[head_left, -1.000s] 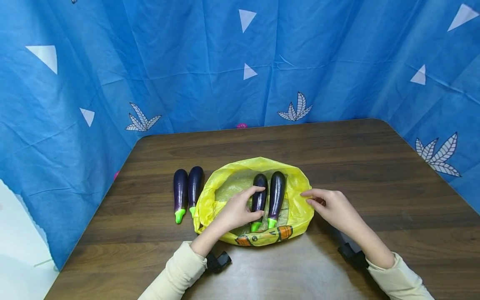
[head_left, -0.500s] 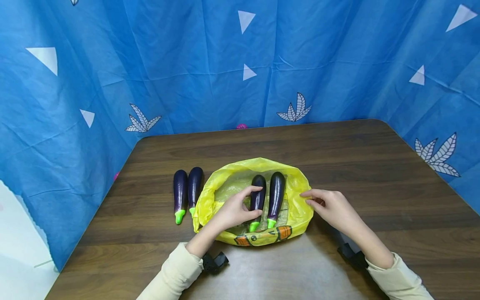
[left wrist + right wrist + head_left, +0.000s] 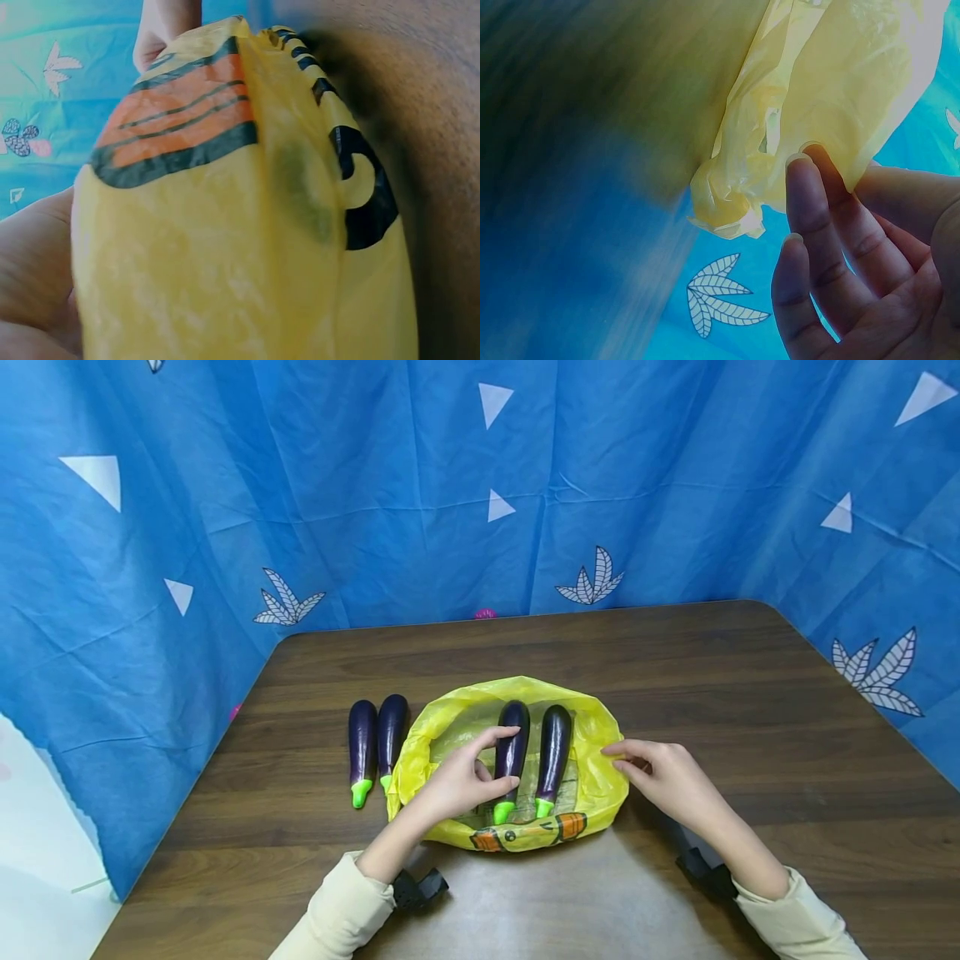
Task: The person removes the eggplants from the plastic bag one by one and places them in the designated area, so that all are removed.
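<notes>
An open yellow plastic bag (image 3: 598, 752) with an orange and black print lies on the table, its mouth facing up. Inside it are two dark purple eggplants with green stems. My left hand (image 3: 459, 783) reaches over the near left rim and holds the left eggplant (image 3: 512, 752) between thumb and fingers. To its right lies the other eggplant (image 3: 554, 747). My right hand (image 3: 663, 777) pinches the bag's right rim; the right wrist view shows thumb and fingers (image 3: 806, 195) at the film. In the left wrist view, the bag's printed side (image 3: 180, 247) hides most of the left hand.
Two more eggplants, an outer one (image 3: 362, 743) and an inner one (image 3: 392, 735), lie side by side on the wooden table (image 3: 712, 668), just left of the bag. A blue patterned curtain (image 3: 420, 485) hangs behind and around the table.
My left hand has shifted slightly left with its eggplant, which has also come up a little in view, widening the gap to the other eggplant. The right hand stays at the rim.
</notes>
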Action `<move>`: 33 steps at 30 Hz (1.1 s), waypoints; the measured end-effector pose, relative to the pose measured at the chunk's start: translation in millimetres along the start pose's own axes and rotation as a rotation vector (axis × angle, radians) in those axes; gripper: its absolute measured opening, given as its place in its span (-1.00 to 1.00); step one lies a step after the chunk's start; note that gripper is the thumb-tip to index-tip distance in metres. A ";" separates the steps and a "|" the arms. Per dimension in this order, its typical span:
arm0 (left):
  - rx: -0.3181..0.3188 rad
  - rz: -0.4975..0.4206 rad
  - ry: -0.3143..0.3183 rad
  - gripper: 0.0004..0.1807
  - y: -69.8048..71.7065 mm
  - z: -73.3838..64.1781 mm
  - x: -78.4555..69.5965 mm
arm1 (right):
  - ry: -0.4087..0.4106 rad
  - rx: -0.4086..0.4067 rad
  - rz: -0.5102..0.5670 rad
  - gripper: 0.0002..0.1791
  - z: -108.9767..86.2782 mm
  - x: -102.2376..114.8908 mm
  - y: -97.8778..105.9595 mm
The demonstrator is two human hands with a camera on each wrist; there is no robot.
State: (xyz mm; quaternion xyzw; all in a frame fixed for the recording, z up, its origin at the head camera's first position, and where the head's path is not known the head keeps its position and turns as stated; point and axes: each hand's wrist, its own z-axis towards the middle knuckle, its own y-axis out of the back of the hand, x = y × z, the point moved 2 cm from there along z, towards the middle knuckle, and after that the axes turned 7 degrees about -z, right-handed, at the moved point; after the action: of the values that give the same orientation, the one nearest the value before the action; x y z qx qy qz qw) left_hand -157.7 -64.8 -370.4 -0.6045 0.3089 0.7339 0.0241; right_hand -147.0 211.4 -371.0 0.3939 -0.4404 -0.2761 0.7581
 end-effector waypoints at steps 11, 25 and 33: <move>-0.036 -0.031 -0.031 -0.31 7.9 -1.5 -6.4 | 0.000 -0.006 -0.002 -0.77 -0.7 0.6 0.7; -0.080 -0.094 -0.039 -0.33 22.4 -11.0 -19.8 | -0.001 -0.009 -0.011 -0.77 0.2 -0.2 -1.1; -0.104 -0.107 -0.017 -0.34 37.4 -24.0 -48.0 | 0.000 -0.008 -0.006 -0.77 -0.3 0.7 -0.2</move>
State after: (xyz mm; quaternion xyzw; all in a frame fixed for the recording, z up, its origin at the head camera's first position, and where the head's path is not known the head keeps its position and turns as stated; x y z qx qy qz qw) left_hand -139.2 -90.4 -313.2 -0.6145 0.2372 0.7516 0.0344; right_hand -146.4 210.8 -370.9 0.3923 -0.4382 -0.2800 0.7587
